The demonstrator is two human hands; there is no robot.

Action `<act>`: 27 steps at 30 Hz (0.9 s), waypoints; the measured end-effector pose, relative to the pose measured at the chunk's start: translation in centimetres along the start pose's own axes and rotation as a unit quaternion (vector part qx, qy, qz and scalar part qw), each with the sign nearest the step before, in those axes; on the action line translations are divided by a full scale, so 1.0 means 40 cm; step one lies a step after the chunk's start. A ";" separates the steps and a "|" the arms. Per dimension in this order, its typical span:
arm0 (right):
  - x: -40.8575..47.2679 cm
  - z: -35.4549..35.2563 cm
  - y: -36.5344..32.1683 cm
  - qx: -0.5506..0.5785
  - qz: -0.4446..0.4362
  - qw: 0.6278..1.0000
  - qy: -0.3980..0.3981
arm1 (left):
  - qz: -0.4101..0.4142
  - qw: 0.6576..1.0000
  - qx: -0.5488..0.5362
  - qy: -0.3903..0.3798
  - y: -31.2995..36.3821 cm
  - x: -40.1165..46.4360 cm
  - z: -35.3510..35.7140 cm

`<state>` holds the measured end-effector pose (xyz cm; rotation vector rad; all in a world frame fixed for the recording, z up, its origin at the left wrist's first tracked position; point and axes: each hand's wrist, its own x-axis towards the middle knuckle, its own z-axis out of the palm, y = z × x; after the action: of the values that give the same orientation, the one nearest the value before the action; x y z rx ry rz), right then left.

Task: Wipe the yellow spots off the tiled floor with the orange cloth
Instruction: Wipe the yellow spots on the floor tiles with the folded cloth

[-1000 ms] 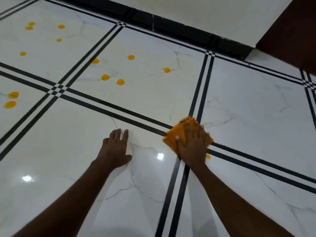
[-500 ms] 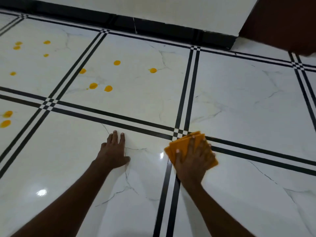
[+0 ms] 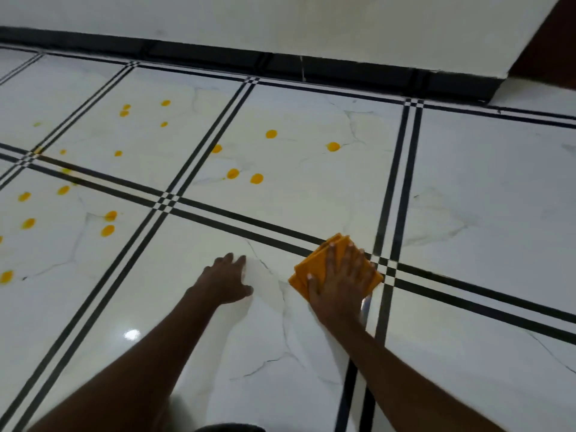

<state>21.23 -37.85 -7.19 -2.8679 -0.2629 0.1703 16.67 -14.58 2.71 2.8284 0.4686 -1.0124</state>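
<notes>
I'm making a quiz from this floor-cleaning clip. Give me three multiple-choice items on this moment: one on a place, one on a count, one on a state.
1. Where is the orange cloth?
A. Beside a crossing of black tile lines
B. Against the skirting
C. On a spot cluster

2. How many yellow spots mark the tile just beyond the cloth?
A. Two
B. Five
C. Nine

3. How is the right hand?
A. Fist
B. Flat, fingers spread on the cloth
C. Lifted off

Answers: 1 A, the crossing lies at its right edge. 2 B, five show there. 3 B, straight fingers press it.

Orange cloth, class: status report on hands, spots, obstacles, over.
Right hand flat on orange cloth; left hand braced on tiled floor. Yellow spots remain up-left. Nothing in the way.
</notes>
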 end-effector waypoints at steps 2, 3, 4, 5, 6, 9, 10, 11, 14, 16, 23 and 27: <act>0.121 0.013 -0.019 -0.023 -0.012 1.000 0.001 | 0.011 1.000 -0.013 0.013 -0.023 0.040 -0.006; 0.184 0.013 -0.017 -0.035 -0.010 0.999 0.007 | 0.016 0.999 -0.015 0.023 -0.034 0.068 -0.009; 0.244 0.012 -0.020 -0.039 -0.003 0.999 0.010 | 0.020 0.999 -0.015 0.038 -0.052 0.099 -0.012; 0.296 0.010 -0.033 -0.038 0.001 0.999 0.018 | 0.020 0.998 -0.014 0.059 -0.074 0.125 -0.014; 0.341 0.020 -0.075 -0.039 0.000 0.999 0.025 | 0.021 0.996 -0.018 0.083 -0.113 0.158 -0.018; 0.359 0.064 -0.242 -0.049 -0.080 0.995 0.027 | 0.024 0.992 -0.018 0.124 -0.220 0.234 -0.029; 0.338 0.088 -0.298 -0.054 -0.138 0.989 0.016 | 0.025 0.991 -0.014 0.130 -0.250 0.252 -0.025; 0.320 0.108 -0.348 -0.063 -0.194 0.979 0.002 | 0.027 0.990 -0.013 0.136 -0.275 0.272 -0.025; 0.302 0.090 -0.366 -0.081 -0.271 0.958 -0.051 | 0.028 0.993 -0.008 0.114 -0.254 0.299 -0.062; 0.328 0.064 -0.290 -0.104 -0.220 0.965 -0.102 | 0.016 0.996 -0.013 0.085 -0.220 0.288 -0.093; 0.502 -0.044 -0.228 -0.127 0.016 0.977 -0.174 | 0.058 0.993 0.013 0.103 -0.294 0.304 -0.124; 0.549 0.049 -0.375 -0.103 -0.098 0.984 -0.110 | 0.044 0.990 -0.064 0.118 -0.334 0.331 -0.093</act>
<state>39.95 -18.89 -7.14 -3.0015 -0.6380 0.4483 24.31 2.16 -2.70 2.8361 0.4087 -0.6117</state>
